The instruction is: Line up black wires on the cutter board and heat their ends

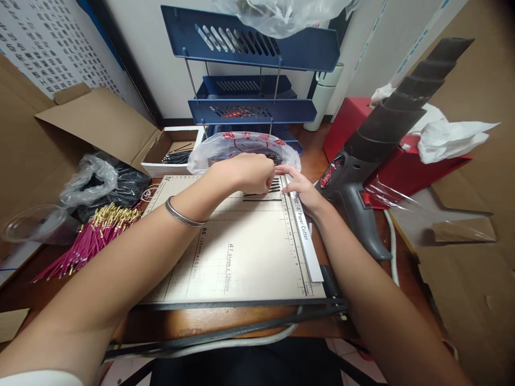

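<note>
My left hand (254, 172) is curled closed over the top right part of the paper cutter's cream board (253, 252). Whatever its fingertips hold is hidden. My right hand (301, 192) rests by the cutter's white edge strip (306, 236), index finger and thumb apart, the index tip close to my left hand. Several short black strips (274, 186) lie in a row between both hands. One longer thin black strip (261, 200) lies just below them. Right behind my hands, a clear plastic bag (245, 143) with red print holds more dark thin pieces.
A grey heat gun (370, 145) stands at the right, before a red tissue box (426, 171). Magenta wires with gold ends (96, 236) lie left of the board. An open carton (173, 147) and a blue tiered rack (251, 110) are at the back.
</note>
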Demonstrator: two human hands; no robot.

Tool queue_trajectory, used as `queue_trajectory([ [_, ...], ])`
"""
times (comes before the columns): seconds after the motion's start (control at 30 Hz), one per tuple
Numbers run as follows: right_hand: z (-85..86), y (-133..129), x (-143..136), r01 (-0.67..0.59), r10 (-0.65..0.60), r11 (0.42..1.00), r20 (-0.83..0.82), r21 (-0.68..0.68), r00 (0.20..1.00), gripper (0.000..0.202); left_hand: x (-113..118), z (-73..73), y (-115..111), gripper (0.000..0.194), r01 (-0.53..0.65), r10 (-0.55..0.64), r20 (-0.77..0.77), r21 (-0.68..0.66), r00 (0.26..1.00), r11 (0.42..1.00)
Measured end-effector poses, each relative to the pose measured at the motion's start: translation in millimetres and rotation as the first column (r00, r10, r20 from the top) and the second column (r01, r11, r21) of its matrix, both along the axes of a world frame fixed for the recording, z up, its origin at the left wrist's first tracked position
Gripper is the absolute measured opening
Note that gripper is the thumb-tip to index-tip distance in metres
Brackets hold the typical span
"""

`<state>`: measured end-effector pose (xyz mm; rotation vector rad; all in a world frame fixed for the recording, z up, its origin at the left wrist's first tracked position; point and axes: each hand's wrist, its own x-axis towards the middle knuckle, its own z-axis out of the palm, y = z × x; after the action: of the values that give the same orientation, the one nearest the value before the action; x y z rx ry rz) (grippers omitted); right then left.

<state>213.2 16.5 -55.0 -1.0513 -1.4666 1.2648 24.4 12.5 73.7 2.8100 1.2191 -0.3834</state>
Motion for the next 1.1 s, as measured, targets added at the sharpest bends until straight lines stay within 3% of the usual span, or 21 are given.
queue_trajectory([
  [1.1, 0.9, 0.1, -0.6, -0.001, 0.001, 1.000, 0.004, 0.025, 1.000, 0.058, -0.9, -0.8, 2.1, 0.028, 0.037, -0.037, 0.044, -0.010, 0.998, 0.999],
])
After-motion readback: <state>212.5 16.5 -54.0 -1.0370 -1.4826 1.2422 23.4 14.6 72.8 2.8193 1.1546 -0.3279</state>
